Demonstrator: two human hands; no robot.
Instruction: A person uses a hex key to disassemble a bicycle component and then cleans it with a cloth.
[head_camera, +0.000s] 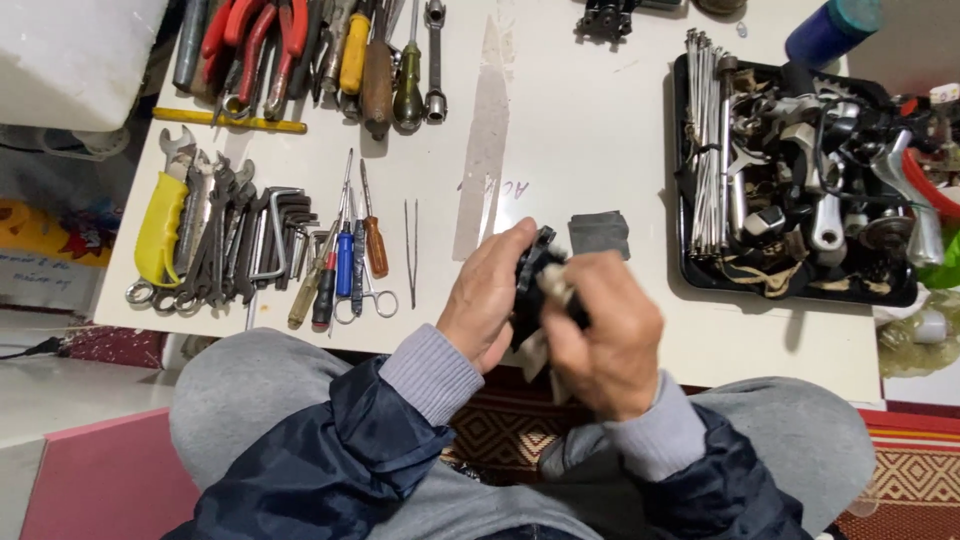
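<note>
Bare surface (590, 130) lies open ahead of me through the middle; hand tools (270, 240) crowd its left edge, a black parts tray (690, 270) its right.

White low table with tools and a parts tray, as I see it from the head camera.

I take the black tray (700, 275) of metal bicycle parts as my landmark, sitting at the right of the white table (580, 130). Just left of the tray lies a small grey square pad (599, 233). Further left I see thin tweezers (411, 250), then small screwdrivers (352, 255), hex keys (285, 225) and spanners (215, 235), with a yellow-handled wrench (160, 225) farthest from the tray. Above those, well left of the tray, lie red-handled pliers (250, 45) and larger screwdrivers (380, 70).
</note>
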